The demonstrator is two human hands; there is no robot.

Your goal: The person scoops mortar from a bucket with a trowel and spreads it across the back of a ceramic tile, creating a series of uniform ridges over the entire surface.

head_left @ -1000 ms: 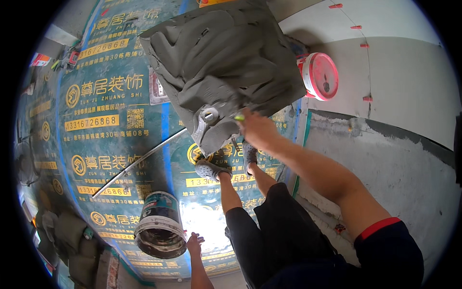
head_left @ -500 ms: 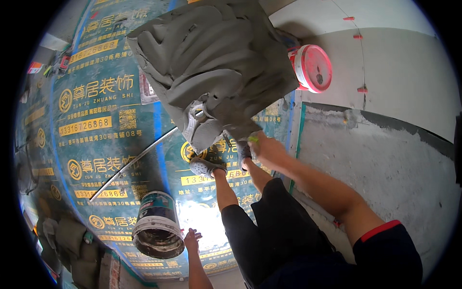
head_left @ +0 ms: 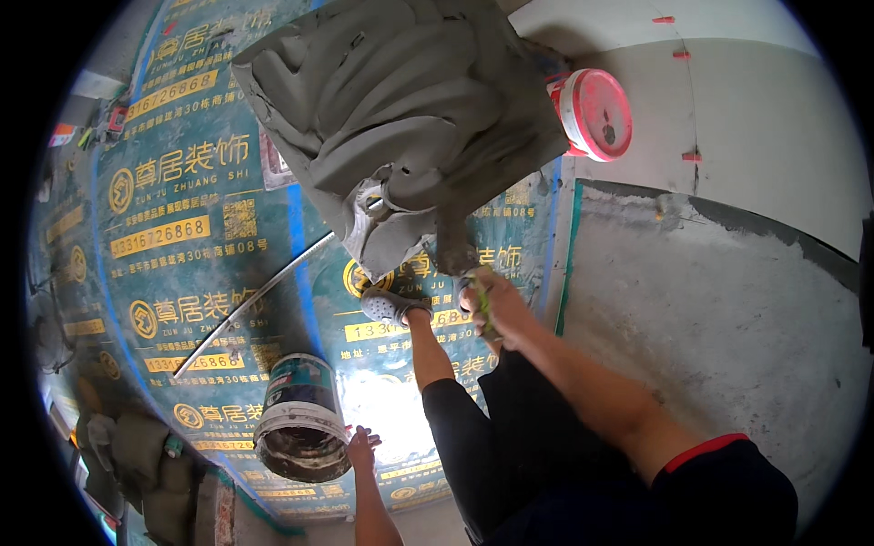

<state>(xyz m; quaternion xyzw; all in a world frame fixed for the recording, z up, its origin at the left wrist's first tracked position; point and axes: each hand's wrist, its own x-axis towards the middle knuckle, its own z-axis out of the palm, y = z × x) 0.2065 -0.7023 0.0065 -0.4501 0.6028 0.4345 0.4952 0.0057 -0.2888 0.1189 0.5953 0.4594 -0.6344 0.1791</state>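
Note:
My right hand point(head_left: 496, 309) is closed round the green handle of a trowel point(head_left: 453, 238). The trowel's blade is coated with grey mortar and lies at the near edge of a large square slab point(head_left: 543, 150). Thick wet mortar point(head_left: 391, 82) covers the slab in sweeping ridges. On its near corner sits a pale, mortar-smeared object point(head_left: 371, 205) whose kind I cannot make out. My left hand point(head_left: 362, 446) hangs low with fingers apart, beside a mortar-stained bucket point(head_left: 300, 423); it appears to hold nothing.
A long metal straightedge point(head_left: 255, 305) lies on the printed green floor sheeting point(head_left: 182, 264). Beyond the slab's right side lies a red-and-white bucket point(head_left: 596, 114). Rough grey cement floor point(head_left: 710, 300) spreads to the right. My feet in grey clogs point(head_left: 390, 307) stand just before the slab.
My right hand has drawn the trowel back toward me, and its blade has swung to point away from me. The left hand stays almost where it was.

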